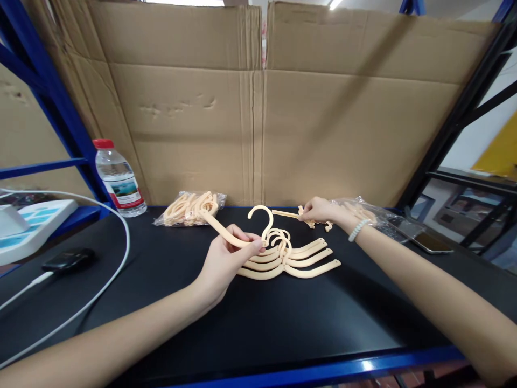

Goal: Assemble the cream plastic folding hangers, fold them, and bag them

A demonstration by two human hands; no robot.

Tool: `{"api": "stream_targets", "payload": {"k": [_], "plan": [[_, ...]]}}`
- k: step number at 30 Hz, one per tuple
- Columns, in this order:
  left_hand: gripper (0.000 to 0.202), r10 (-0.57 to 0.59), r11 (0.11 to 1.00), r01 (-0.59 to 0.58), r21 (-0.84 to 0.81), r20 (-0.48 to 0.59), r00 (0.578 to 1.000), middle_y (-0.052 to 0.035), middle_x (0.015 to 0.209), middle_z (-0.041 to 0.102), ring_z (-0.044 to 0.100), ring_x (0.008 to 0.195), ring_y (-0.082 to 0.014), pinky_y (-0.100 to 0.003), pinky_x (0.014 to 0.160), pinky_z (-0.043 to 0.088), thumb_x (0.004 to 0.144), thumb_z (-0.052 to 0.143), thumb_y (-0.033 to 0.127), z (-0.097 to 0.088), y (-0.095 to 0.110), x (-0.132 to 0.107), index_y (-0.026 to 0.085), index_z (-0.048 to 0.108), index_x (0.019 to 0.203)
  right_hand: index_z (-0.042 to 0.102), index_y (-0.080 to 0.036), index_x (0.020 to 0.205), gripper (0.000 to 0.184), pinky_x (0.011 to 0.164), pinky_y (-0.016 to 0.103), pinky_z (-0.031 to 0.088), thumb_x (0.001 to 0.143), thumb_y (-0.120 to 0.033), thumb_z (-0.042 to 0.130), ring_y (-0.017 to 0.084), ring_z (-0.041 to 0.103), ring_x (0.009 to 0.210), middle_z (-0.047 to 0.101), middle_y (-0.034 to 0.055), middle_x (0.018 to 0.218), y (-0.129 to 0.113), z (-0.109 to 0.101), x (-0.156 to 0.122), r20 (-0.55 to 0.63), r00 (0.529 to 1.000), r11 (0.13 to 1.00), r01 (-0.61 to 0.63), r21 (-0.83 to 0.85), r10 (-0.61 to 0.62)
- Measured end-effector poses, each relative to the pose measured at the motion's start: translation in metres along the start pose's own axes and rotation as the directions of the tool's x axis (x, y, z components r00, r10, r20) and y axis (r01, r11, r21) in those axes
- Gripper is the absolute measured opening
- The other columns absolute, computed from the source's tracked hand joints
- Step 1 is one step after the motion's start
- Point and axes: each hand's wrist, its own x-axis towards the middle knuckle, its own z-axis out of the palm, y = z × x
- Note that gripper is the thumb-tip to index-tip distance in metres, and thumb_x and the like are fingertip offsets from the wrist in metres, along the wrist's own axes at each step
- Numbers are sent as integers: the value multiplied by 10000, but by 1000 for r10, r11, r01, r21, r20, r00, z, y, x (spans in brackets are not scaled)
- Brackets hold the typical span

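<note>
In my left hand [232, 256] is a peach plastic hanger hook [264, 215] with one hanger arm [220, 227] beside it, gripped between thumb and fingers. Whether hook and arm are joined is hidden by the fingertips. My right hand [321, 209] reaches to the back right, its fingers pinched down among small peach plastic pieces [328, 227]; what they grip is hidden. A loose hanger arm [285, 214] lies just left of those fingers. Between my hands, several hangers [311, 272] with hooks and two arms lie nested on the black table [283, 318].
A clear bag of peach parts [189, 209] lies at the back left, another bag [363, 210] behind my right wrist. A water bottle [119, 180], power strip [36, 226], black device [68, 260] and white cable [123, 258] stand left. A phone-like slab [432, 242] lies right. Cardboard [194, 124] walls the back.
</note>
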Motion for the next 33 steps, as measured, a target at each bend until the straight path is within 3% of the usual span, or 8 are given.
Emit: {"api": "stream_targets", "payload": {"k": [4, 6, 7, 10, 13, 20, 27, 33], "plan": [[304, -35, 999, 35, -29, 12, 999, -1, 785, 710, 690, 749, -122, -225, 750, 525, 685, 839, 233, 1, -1, -1, 150, 565, 786, 660, -119, 762, 108, 385, 184, 334, 798, -219, 676, 55, 407, 400, 514, -22, 499, 4, -11, -18, 7, 999, 974, 32, 222, -35], [289, -55, 997, 56, -45, 19, 998, 2, 777, 708, 701, 747, -128, -220, 750, 537, 673, 847, 232, 2, -1, -2, 143, 627, 838, 663, -118, 852, 124, 395, 166, 364, 819, -237, 674, 46, 423, 421, 538, -20, 555, 7, -10, -27, 28, 996, 904, 62, 423, -81], [292, -66, 996, 67, -55, 21, 998, 1, 772, 711, 705, 746, -131, -218, 750, 541, 666, 852, 229, 2, -1, -2, 141, 650, 857, 666, -122, 878, 145, 414, 154, 393, 808, -244, 697, 44, 451, 444, 556, -17, 588, 8, -6, -32, 41, 992, 822, 74, 565, -118], [305, -110, 989, 112, -101, 21, 994, -17, 773, 732, 712, 744, -135, -205, 739, 546, 638, 866, 209, 5, 2, -4, 137, 693, 879, 674, -142, 890, 256, 535, 137, 501, 707, -257, 810, 58, 583, 572, 624, 1, 696, 7, 13, -48, 55, 969, 435, 58, 898, -243], [290, -159, 975, 162, -153, 33, 987, -26, 767, 746, 712, 736, -130, -190, 718, 544, 610, 876, 172, 8, 5, -5, 136, 721, 852, 665, -153, 885, 305, 574, 162, 540, 701, -332, 829, 90, 651, 618, 650, 3, 708, -5, 37, -69, 59, 941, 279, 39, 959, -333], [210, -234, 948, 262, -183, 162, 959, -63, 773, 771, 730, 736, -173, -247, 752, 558, 609, 866, 174, 10, 7, -7, 145, 749, 781, 632, -148, 922, 247, 605, 211, 564, 835, -365, 715, 125, 679, 689, 688, 37, 780, -38, 58, -107, 13, 908, 240, 97, 966, -418], [115, -181, 966, 221, -133, 263, 948, -61, 790, 774, 733, 752, -179, -271, 793, 559, 654, 827, 165, 5, 6, -3, 165, 762, 749, 649, -156, 950, 206, 682, 235, 586, 816, -288, 735, 143, 704, 772, 713, 48, 866, -37, 63, -108, 30, 903, 225, 75, 971, -428], [125, -196, 973, 222, -62, 287, 938, -70, 813, 777, 727, 790, -179, -256, 795, 555, 643, 833, 173, -1, 6, 0, 168, 775, 753, 669, -178, 983, 189, 626, 199, 569, 811, -229, 727, 129, 689, 787, 721, 43, 906, -38, 62, -109, -44, 887, 236, 169, 957, -459]]}}
